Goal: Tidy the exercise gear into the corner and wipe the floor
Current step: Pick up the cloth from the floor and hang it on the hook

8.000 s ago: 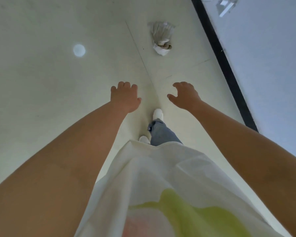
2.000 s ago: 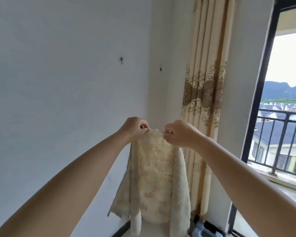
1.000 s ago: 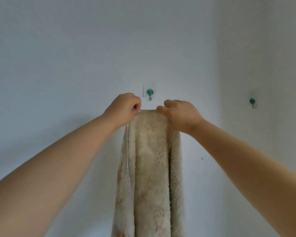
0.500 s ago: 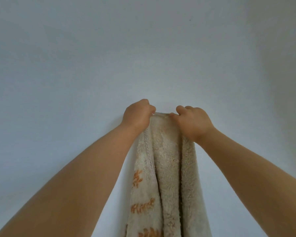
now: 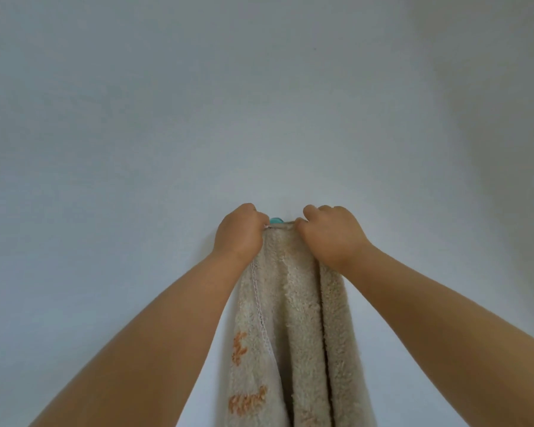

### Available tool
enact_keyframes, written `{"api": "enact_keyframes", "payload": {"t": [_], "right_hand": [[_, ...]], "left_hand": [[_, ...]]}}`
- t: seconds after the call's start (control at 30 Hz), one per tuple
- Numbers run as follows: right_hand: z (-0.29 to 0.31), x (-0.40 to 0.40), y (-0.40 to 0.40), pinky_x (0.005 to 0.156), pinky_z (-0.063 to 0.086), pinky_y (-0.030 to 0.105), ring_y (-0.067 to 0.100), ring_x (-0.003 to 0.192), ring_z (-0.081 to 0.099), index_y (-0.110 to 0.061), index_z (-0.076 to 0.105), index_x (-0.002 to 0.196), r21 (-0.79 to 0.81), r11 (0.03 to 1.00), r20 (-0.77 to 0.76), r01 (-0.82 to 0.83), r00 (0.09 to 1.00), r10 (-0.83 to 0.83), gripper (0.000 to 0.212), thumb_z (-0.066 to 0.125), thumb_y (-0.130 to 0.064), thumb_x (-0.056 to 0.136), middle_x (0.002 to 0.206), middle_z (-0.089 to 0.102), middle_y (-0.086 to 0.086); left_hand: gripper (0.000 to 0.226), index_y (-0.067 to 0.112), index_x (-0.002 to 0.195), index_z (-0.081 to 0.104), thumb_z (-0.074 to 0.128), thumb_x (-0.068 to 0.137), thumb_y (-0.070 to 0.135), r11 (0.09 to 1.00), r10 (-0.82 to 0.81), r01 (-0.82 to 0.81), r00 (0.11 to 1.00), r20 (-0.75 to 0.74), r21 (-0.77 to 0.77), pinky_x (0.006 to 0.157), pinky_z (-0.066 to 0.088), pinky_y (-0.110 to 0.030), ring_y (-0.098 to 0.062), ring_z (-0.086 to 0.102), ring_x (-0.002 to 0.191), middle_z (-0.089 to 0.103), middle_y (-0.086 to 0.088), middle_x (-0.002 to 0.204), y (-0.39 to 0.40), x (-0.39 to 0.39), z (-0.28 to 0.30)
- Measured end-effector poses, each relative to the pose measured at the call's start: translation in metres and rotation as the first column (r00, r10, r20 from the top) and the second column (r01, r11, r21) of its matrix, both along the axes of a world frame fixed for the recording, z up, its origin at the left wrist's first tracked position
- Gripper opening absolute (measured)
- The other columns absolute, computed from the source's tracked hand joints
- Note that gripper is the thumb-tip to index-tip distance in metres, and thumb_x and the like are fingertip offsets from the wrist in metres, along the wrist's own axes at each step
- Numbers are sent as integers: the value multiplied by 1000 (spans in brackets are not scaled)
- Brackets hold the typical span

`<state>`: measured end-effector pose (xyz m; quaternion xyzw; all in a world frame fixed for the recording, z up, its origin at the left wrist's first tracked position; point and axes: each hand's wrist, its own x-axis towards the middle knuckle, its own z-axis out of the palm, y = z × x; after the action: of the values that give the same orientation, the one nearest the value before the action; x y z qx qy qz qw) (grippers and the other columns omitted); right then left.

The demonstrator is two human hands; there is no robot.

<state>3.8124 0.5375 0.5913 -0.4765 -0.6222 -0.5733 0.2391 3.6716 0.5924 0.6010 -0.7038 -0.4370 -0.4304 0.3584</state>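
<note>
A fluffy beige towel [image 5: 293, 328] with orange lettering hangs down against the white wall [image 5: 259, 103]. My left hand [image 5: 239, 234] pinches its top left corner and my right hand [image 5: 330, 235] grips the top right corner. Both hands press the towel's upper edge up to a small teal wall hook [image 5: 276, 220], which peeks out between my knuckles. Whether the edge is caught on the hook cannot be told. The towel's lower end runs out of the picture.
A plain white wall fills the view. A faint vertical room corner [image 5: 463, 118] shows at the right. No floor or exercise gear is in sight.
My hands have held the towel's top edge against the wall, and the teal hook now shows between them. The towel hangs a little lower in view.
</note>
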Motion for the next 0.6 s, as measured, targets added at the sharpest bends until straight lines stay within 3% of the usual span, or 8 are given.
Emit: {"api": "enact_keyframes", "payload": {"t": [0.07, 0.1, 0.17, 0.23, 0.37, 0.5, 0.57, 0.6], "right_hand": [[-1, -5, 2, 46, 1, 23, 11, 50, 1, -3, 64, 80, -82, 994, 29, 70, 997, -68, 7, 63, 1, 74, 62, 0, -3], [-6, 1, 12, 46, 6, 24, 12, 51, 8, -6, 60, 93, -113, 991, 50, 77, 996, -72, 17, 47, 2, 86, 62, 7, -1], [-17, 6, 12, 46, 10, 24, 14, 53, 17, -10, 54, 98, -179, 980, 22, 84, 996, -81, 22, 38, 3, 90, 64, 14, 0], [-29, 6, 10, 46, 13, 24, 16, 57, 27, -8, 53, 104, -198, 977, -28, 76, 996, -84, 22, 39, 2, 90, 64, 15, -1], [-46, -4, 1, 58, 29, 26, 18, 80, 36, -7, 53, 109, -327, 945, -153, -5, 987, -48, 23, 42, -7, 89, 72, 28, 1], [-68, -18, -21, 73, 27, 31, 27, 101, 46, -6, 54, 105, -228, 974, -228, 6, 972, -60, 22, 45, -9, 86, 106, 51, 10], [-85, -30, -36, 75, 27, 33, 28, 107, 45, -5, 53, 106, -228, 973, -240, -34, 970, -22, 25, 43, -6, 84, 114, 51, 13], [-95, -38, -43, 78, 31, 34, 28, 109, 44, -5, 53, 108, -253, 965, -256, -73, 967, 6, 26, 43, -6, 84, 116, 51, 14]], "left_hand": [[28, 7, 105, 68, 40, 98, 7, 1000, -1, 0, 1000, -11, -21, 73, 38, -29, -26, 56, 99, 32, 4, 74, -2, 3, -2], [28, 8, 95, 68, 41, 98, 7, 999, -2, 1, 1000, -27, -38, 72, 38, -30, -26, 56, 95, 33, 3, 73, -2, 3, -6], [39, 14, 58, 50, 41, 95, 4, 997, 4, -9, 998, -65, -77, 65, 31, -27, -21, 49, 75, 27, 5, 64, -2, 0, -14], [49, 17, 48, 28, 42, 93, 1, 988, -9, -3, 997, -78, -153, 62, 27, -24, -12, 34, 56, 26, 3, 57, -3, -6, -18], [47, 15, 49, 29, 39, 92, 1, 952, -17, -9, 996, -82, -306, 62, 29, -24, -12, 31, 54, 32, 1, 54, -15, -17, -29], [43, 15, 54, 30, 36, 96, 4, 939, 97, -118, 992, -78, -325, 51, 26, -23, -15, 34, 59, 32, 2, 60, -40, -34, -62], [30, 11, 72, 51, 36, 98, 8, 903, 193, -202, 979, -62, -378, 59, 32, -24, -17, 41, 68, 43, -2, 73, -57, -43, -86], [24, 7, 94, 60, 36, 99, 10, 882, 234, -237, 970, -58, -407, 65, 35, -26, -19, 45, 78, 50, -7, 87, -66, -47, -99]]}}
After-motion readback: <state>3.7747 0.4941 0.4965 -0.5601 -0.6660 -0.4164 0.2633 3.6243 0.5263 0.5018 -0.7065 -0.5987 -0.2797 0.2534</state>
